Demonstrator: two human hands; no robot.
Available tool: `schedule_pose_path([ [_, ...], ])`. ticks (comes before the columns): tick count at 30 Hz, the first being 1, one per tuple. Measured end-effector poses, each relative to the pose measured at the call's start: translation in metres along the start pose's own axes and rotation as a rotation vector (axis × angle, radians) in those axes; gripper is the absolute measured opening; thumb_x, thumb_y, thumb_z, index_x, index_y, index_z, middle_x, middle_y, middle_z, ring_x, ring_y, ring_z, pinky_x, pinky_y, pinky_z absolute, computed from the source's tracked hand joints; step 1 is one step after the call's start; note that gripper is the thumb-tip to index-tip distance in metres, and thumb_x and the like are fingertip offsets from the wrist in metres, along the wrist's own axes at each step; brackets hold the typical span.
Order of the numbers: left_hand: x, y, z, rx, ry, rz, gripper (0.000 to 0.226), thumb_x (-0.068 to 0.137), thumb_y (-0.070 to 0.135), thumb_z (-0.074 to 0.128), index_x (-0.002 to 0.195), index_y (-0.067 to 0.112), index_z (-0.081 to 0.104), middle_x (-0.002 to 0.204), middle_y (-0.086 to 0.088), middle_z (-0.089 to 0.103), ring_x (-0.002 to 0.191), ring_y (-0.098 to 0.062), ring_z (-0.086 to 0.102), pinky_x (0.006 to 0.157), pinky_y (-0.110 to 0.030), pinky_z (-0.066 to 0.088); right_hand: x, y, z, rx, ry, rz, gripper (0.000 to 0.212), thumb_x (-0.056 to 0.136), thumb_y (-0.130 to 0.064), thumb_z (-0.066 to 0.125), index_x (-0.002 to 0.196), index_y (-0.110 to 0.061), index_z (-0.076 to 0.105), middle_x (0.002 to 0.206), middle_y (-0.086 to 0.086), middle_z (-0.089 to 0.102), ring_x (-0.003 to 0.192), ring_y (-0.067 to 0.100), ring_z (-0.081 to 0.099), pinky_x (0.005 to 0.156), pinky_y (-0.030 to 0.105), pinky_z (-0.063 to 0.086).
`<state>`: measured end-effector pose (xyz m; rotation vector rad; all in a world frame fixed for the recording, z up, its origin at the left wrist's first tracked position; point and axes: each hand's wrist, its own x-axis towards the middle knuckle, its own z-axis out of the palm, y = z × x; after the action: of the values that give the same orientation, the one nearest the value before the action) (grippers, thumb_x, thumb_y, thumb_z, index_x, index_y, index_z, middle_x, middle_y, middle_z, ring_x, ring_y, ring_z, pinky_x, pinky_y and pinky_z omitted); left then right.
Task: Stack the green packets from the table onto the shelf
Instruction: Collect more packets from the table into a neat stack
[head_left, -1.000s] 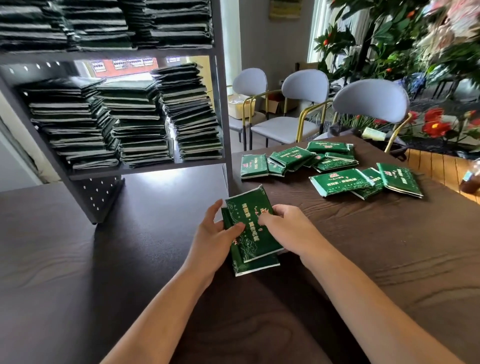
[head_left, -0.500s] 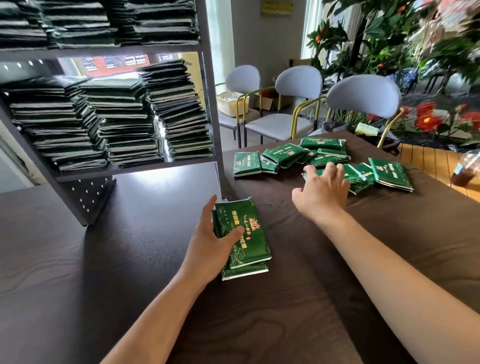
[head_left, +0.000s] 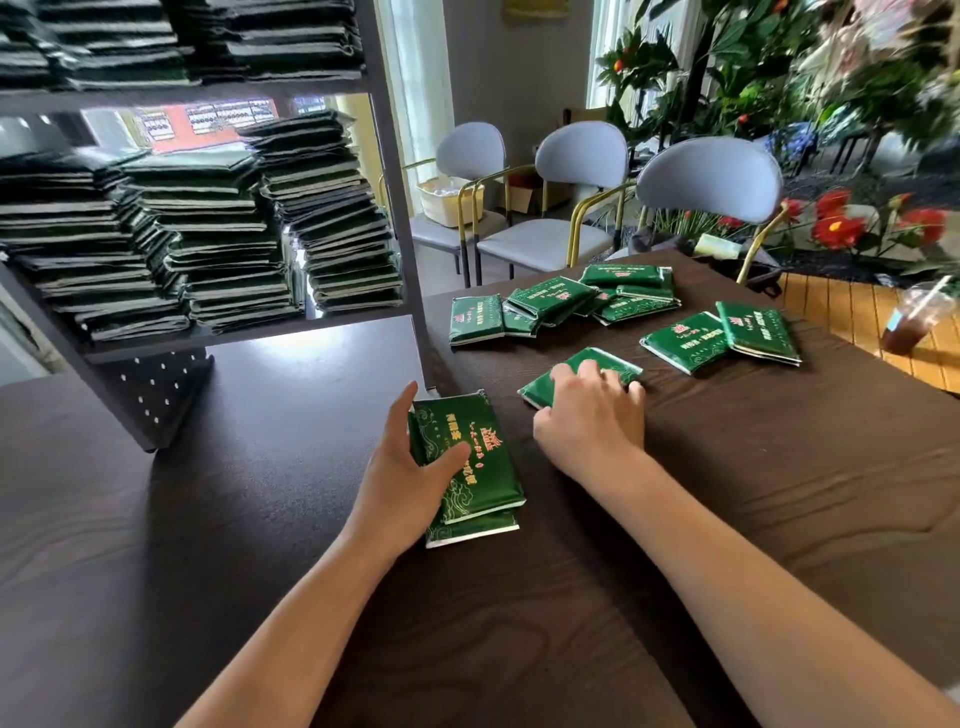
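Observation:
A small pile of two green packets (head_left: 478, 467) lies on the dark wooden table (head_left: 779, 519) near me. My left hand (head_left: 405, 478) grips its left edge, thumb on top. My right hand (head_left: 592, 415) grips one loose green packet (head_left: 587, 371), which lies flat on the table just beyond the pile. More green packets (head_left: 561, 306) lie scattered farther back, and two (head_left: 722, 340) lie to the right. The grey metal shelf (head_left: 395, 218) at the left holds tall stacks of the same packets (head_left: 208, 244).
Three grey chairs (head_left: 711, 182) stand behind the table's far edge. An iced drink cup (head_left: 909, 322) sits on wooden slats at the right. Plants and red flowers (head_left: 841, 228) fill the back right. The shelf's upright post stands on the table beside my left hand.
My right hand left the pile, reached out to the scattered packets, and has come back toward me gripping one. My left hand has stayed on the pile.

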<state>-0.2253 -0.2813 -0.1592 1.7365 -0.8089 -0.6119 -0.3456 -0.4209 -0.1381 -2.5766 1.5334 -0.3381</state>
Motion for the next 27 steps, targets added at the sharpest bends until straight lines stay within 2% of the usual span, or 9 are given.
schedule_pose_path([
  [2,-0.001,0.001,0.0,-0.005,0.004,-0.008,0.082,0.092,0.019,0.072,0.152,0.047,0.024,0.118,0.0,0.071,0.084,-0.01,0.076,0.073,-0.033,0.062,-0.005,-0.006,0.0,-0.001,0.019,-0.028,0.045,0.09,-0.034,0.058,0.13,-0.017,0.05,0.139,0.017,0.044,0.134,0.036,0.036,0.11,0.053,0.033],
  [6,-0.002,0.003,-0.001,-0.015,0.008,-0.012,0.081,0.093,0.019,0.072,0.152,0.048,0.024,0.122,-0.002,0.07,0.083,-0.01,0.076,0.066,-0.027,0.061,0.003,-0.006,0.007,0.078,-0.138,0.036,0.07,0.093,-0.045,0.055,0.151,-0.022,0.024,0.161,0.022,0.01,0.151,0.042,0.0,0.119,0.059,0.017],
  [9,-0.001,0.003,-0.001,-0.025,0.013,-0.006,0.08,0.094,0.019,0.071,0.15,0.052,0.024,0.119,0.001,0.07,0.082,-0.011,0.076,0.072,-0.034,0.063,0.004,-0.006,0.006,0.071,-0.114,0.043,0.063,0.096,-0.046,0.052,0.148,-0.02,0.03,0.152,0.019,0.033,0.145,0.039,0.027,0.113,0.052,0.033],
  [13,0.0,0.001,-0.001,-0.052,0.012,0.016,0.071,0.097,0.016,0.066,0.144,0.055,0.032,0.108,0.012,0.07,0.08,-0.008,0.076,0.074,-0.038,0.064,-0.006,-0.012,0.003,-0.018,0.057,-0.085,0.039,0.096,-0.033,0.055,0.131,-0.016,0.049,0.125,0.013,0.057,0.116,0.034,0.057,0.084,0.038,0.046],
  [17,0.002,0.001,0.0,-0.054,0.001,-0.022,0.04,0.1,0.015,0.062,0.127,0.043,0.056,0.108,0.01,0.07,0.078,-0.003,0.074,0.066,-0.026,0.061,-0.012,-0.014,0.0,0.017,0.099,-0.153,0.035,0.09,-0.014,0.058,0.125,-0.019,0.057,0.118,0.007,0.062,0.107,0.034,0.062,0.072,0.032,0.035],
  [20,0.002,0.001,-0.001,-0.064,-0.007,-0.041,0.035,0.1,0.016,0.06,0.126,0.04,0.061,0.103,0.011,0.071,0.076,-0.006,0.075,0.072,-0.033,0.063,-0.015,-0.009,-0.001,0.235,0.174,-0.12,0.035,0.087,-0.011,0.059,0.119,-0.022,0.065,0.113,0.005,0.069,0.104,0.034,0.063,0.075,0.033,0.039],
  [23,0.001,0.002,-0.001,-0.073,0.022,-0.04,0.028,0.104,0.024,0.054,0.127,0.038,0.064,0.092,0.005,0.075,0.077,-0.019,0.072,0.07,-0.041,0.061,-0.022,-0.006,-0.001,0.513,0.208,-0.167,0.032,0.085,-0.01,0.064,0.111,-0.027,0.071,0.099,-0.006,0.071,0.094,0.019,0.064,0.075,0.025,0.043],
  [24,0.001,0.002,-0.002,-0.093,0.039,-0.035,0.026,0.105,0.027,0.052,0.125,0.036,0.066,0.093,0.004,0.076,0.083,-0.02,0.072,0.077,-0.045,0.06,-0.024,-0.007,-0.002,0.6,0.202,-0.199,0.031,0.084,-0.008,0.065,0.107,-0.028,0.073,0.093,-0.013,0.069,0.089,0.01,0.062,0.074,0.019,0.044],
  [27,0.002,0.005,-0.003,-0.218,0.073,-0.052,0.028,0.106,0.037,0.046,0.111,0.031,0.073,0.095,0.003,0.078,0.09,-0.011,0.074,0.087,-0.036,0.058,-0.028,-0.012,-0.003,0.771,0.186,-0.345,0.034,0.079,0.001,0.07,0.097,-0.027,0.075,0.091,-0.019,0.067,0.088,-0.001,0.061,0.078,0.005,0.044],
])
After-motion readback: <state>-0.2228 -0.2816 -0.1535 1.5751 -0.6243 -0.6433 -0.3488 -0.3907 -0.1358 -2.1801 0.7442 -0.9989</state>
